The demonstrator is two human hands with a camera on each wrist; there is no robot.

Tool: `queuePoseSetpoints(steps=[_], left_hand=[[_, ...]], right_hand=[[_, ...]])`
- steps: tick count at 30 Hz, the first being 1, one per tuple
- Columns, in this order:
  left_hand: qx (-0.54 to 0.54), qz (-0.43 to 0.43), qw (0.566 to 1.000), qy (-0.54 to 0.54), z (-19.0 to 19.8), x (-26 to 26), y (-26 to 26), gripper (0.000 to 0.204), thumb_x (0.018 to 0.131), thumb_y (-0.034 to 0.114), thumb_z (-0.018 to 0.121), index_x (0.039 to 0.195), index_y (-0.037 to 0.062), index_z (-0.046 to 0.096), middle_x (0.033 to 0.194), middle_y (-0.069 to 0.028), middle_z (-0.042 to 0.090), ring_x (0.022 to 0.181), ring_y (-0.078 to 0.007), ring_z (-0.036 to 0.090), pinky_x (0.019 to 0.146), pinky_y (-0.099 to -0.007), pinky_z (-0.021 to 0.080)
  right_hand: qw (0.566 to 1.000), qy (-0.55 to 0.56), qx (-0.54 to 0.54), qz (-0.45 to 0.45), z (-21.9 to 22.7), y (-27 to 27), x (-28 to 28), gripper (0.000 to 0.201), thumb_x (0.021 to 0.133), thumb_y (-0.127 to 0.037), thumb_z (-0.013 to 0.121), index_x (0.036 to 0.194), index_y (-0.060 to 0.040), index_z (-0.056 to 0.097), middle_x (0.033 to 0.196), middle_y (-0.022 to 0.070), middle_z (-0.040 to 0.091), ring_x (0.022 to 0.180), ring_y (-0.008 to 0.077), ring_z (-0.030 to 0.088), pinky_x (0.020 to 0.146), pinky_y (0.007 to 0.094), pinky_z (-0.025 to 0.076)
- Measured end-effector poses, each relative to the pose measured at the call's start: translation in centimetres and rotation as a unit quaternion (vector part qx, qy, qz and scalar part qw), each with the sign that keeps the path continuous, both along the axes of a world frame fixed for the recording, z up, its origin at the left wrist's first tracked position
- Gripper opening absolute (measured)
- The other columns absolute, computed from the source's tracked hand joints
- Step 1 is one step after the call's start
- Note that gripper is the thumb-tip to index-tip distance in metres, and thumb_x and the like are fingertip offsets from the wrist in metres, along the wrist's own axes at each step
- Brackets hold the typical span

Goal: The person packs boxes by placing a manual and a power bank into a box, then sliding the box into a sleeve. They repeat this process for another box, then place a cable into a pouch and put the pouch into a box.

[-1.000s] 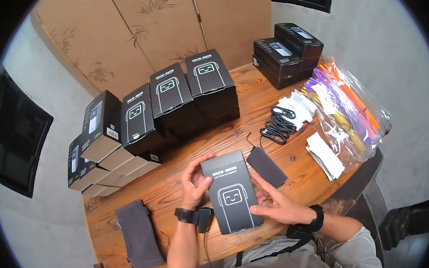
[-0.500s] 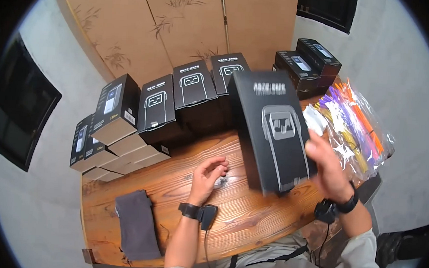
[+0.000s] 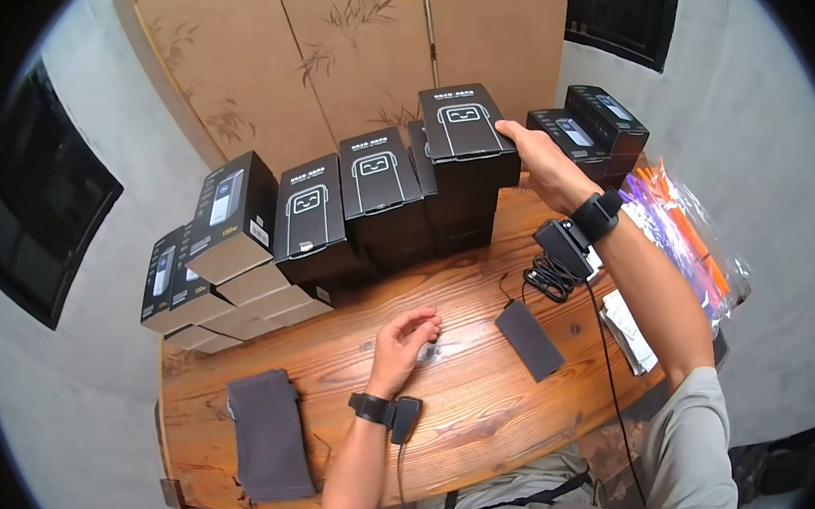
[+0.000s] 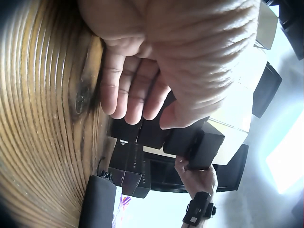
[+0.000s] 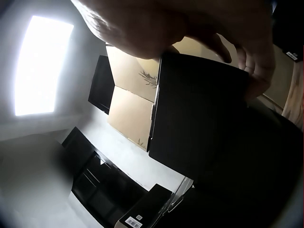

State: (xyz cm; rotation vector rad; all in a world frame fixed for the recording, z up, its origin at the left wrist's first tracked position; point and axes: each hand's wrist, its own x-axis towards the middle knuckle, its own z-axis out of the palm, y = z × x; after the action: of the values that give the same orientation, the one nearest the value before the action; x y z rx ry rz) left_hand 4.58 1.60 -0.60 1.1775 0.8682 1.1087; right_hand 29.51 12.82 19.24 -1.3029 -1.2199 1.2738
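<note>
One wooden table (image 3: 460,388), beige screen (image 3: 363,65), right grip (image 3: 551,166) clasping black box (image 3: 468,132), left grip (image 3: 399,355) loose

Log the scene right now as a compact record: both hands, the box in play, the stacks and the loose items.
Right hand: grips a black face-print box at its right side
Box pose: print up, at the right end of a row of similar boxes; contact below unclear
Left hand: loosely curled, holding nothing visible
Left of row: stacked pale-sided boxes
Right rear: stacked black boxes
Loose, left: folded gray cloth
Loose, right: gray pouch, black cables, white sheets, bagged coloured strips
</note>
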Motion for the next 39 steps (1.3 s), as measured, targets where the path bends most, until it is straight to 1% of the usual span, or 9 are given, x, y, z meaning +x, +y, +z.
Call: queuePoseSetpoints(steps=[10,16,23,27,29,32,35,36,39], left_hand=[[0.011,0.006,1.000,0.023,0.3,0.3,-0.1,0.024,0.094,0.009,0.060,0.115,-0.0036,0.062,0.101,-0.0109,0.068,0.089,-0.0143,0.064,0.083,-0.0274,0.052],[0.007,0.008,1.000,0.012,0.2,0.2,-0.1,0.024,0.094,0.009,0.061,0.114,-0.0039,0.062,0.100,-0.0110,0.068,0.089,-0.0141,0.064,0.083,-0.0270,0.052],[0.004,0.010,1.000,0.015,0.5,0.2,-0.2,0.023,0.094,0.009,0.061,0.113,-0.0037,0.062,0.101,-0.0113,0.068,0.089,-0.0143,0.064,0.084,-0.0270,0.052],[-0.005,0.007,1.000,0.015,0.3,0.0,-0.1,0.023,0.093,0.007,0.063,0.113,-0.0027,0.063,0.103,-0.0097,0.068,0.092,-0.0134,0.064,0.085,-0.0259,0.052],[-0.002,0.004,1.000,0.014,0.3,0.1,0.0,0.023,0.093,0.007,0.063,0.114,-0.0027,0.063,0.102,-0.0097,0.068,0.092,-0.0136,0.064,0.085,-0.0260,0.052],[-0.001,0.002,1.000,0.012,0.2,0.1,0.0,0.023,0.092,0.006,0.063,0.114,-0.0026,0.063,0.102,-0.0097,0.068,0.092,-0.0139,0.064,0.085,-0.0263,0.052],[-0.005,-0.005,1.000,0.001,0.2,0.0,0.0,0.024,0.092,0.005,0.063,0.115,-0.0029,0.062,0.103,-0.0099,0.068,0.094,-0.0142,0.063,0.086,-0.0265,0.052],[-0.004,-0.009,1.000,0.002,0.1,-0.1,0.0,0.025,0.092,0.005,0.063,0.116,-0.0030,0.061,0.104,-0.0100,0.067,0.095,-0.0143,0.063,0.087,-0.0267,0.051],[0.000,-0.012,1.000,-0.009,-0.1,-0.2,0.0,0.028,0.092,0.004,0.062,0.119,-0.0029,0.059,0.105,-0.0102,0.067,0.094,-0.0148,0.063,0.087,-0.0275,0.051]], right_hand=[[0.995,-0.074,0.071,0.015,-2.9,5.3,-1.1,0.071,0.097,-0.045,0.044,0.140,0.0108,0.037,0.144,0.0277,0.041,0.136,0.0335,0.039,0.110,0.0393,0.031],[0.989,-0.121,0.088,0.011,-2.4,3.1,-0.5,0.076,0.096,-0.049,0.045,0.142,0.0106,0.033,0.144,0.0281,0.041,0.134,0.0321,0.041,0.110,0.0380,0.032],[0.932,-0.240,0.269,-0.044,-5.0,-7.3,3.0,0.065,0.086,-0.028,0.069,0.135,0.0070,0.044,0.119,0.0185,0.061,0.109,0.0233,0.060,0.092,0.0329,0.047],[0.897,-0.385,0.149,0.155,-10.2,-13.0,5.4,0.059,0.080,-0.027,0.073,0.127,0.0020,0.054,0.100,0.0185,0.067,0.091,0.0268,0.067,0.083,0.0350,0.052],[0.886,-0.422,0.046,0.189,-10.9,-14.9,4.9,0.060,0.078,-0.029,0.074,0.125,0.0039,0.055,0.096,0.0186,0.068,0.086,0.0291,0.068,0.080,0.0350,0.053],[0.859,-0.472,0.095,0.171,-13.3,-15.8,4.6,0.056,0.080,-0.027,0.073,0.124,0.0044,0.056,0.093,0.0180,0.069,0.083,0.0247,0.068,0.079,0.0327,0.053],[0.947,-0.250,0.023,0.198,-13.9,-14.4,3.6,0.050,0.085,-0.021,0.070,0.126,0.0053,0.054,0.097,0.0150,0.070,0.085,0.0184,0.067,0.077,0.0282,0.052],[0.980,-0.055,-0.033,0.188,-14.7,-14.1,2.3,0.042,0.091,-0.016,0.065,0.126,0.0042,0.055,0.102,0.0097,0.069,0.086,0.0114,0.064,0.074,0.0233,0.051],[0.962,0.108,-0.129,0.215,-14.8,-13.1,0.4,0.037,0.097,-0.016,0.058,0.126,0.0061,0.056,0.111,0.0068,0.066,0.094,0.0076,0.062,0.084,0.0201,0.048]])
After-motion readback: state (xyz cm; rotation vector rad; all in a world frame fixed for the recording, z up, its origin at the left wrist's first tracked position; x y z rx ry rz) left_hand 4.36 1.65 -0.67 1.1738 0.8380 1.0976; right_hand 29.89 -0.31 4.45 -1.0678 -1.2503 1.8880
